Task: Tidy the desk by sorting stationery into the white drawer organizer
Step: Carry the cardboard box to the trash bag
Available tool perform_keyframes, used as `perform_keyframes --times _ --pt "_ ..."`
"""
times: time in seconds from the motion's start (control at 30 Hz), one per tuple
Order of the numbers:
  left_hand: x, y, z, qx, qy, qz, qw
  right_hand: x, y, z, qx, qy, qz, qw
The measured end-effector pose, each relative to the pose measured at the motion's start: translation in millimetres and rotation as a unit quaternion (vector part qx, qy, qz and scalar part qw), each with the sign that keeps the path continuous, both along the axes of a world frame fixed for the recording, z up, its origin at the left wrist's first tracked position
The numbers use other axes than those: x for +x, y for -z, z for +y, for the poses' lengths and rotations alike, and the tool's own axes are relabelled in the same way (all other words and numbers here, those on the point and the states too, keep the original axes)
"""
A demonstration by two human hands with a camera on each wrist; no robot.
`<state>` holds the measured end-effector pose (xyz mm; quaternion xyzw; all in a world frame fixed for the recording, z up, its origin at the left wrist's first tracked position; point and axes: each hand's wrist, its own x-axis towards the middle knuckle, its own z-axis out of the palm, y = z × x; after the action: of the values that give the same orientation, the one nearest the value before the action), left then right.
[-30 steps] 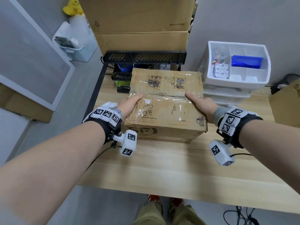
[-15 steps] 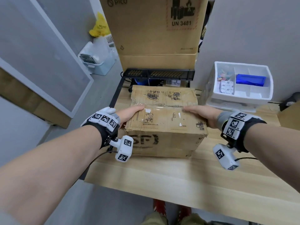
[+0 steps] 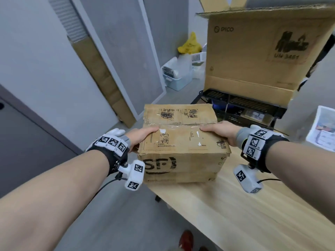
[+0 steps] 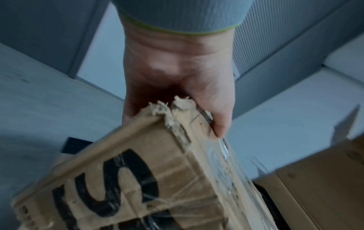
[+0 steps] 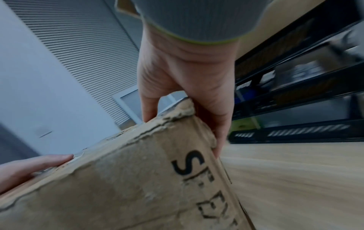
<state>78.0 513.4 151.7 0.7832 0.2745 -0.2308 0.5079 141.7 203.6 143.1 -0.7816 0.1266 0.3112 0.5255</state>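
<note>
A worn brown cardboard box (image 3: 183,142) with black "SF" print and clear tape is held between both hands above the left end of the wooden desk (image 3: 253,211). My left hand (image 3: 143,136) grips its left side, thumb on top, fingers down the side. My right hand (image 3: 219,131) grips the right side the same way. The left wrist view shows the cardboard box (image 4: 147,179) with my left hand (image 4: 177,93) clamped on its torn top corner. In the right wrist view my right hand (image 5: 187,93) straddles the box (image 5: 128,179) corner. The white drawer organizer (image 3: 322,129) shows only partly at the right edge.
A tall open cardboard carton (image 3: 262,51) stands on a black rack (image 3: 244,105) behind the desk. On the floor to the left are a white plastic bin (image 3: 177,75), a yellow bag (image 3: 190,44) and leaning panels (image 3: 116,57). My red shoes (image 3: 186,240) show below the desk edge.
Both hands have lifted the box off the desk and carried it left, past the desk's left end. The view has swung left, so the organizer now sits at the right edge.
</note>
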Motion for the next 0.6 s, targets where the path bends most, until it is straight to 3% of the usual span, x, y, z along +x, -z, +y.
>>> perform_keyframes --times 0.23,0.43,0.6 --pt "-88.0 -2.9 113.6 -0.002 -0.155 0.001 0.988 -4.5 2.9 147.4 0.004 -0.132 -0.011 0.991" --pt "-177.4 -9.7 242.0 0.011 -0.31 -0.022 0.95 -22.0 -1.8 330.8 0.014 -0.278 -0.014 0.96" --pt "-234.7 -17.8 310.7 0.019 -0.411 -0.038 0.911 -41.8 -2.1 450.0 0.017 -0.362 -0.013 0.932"
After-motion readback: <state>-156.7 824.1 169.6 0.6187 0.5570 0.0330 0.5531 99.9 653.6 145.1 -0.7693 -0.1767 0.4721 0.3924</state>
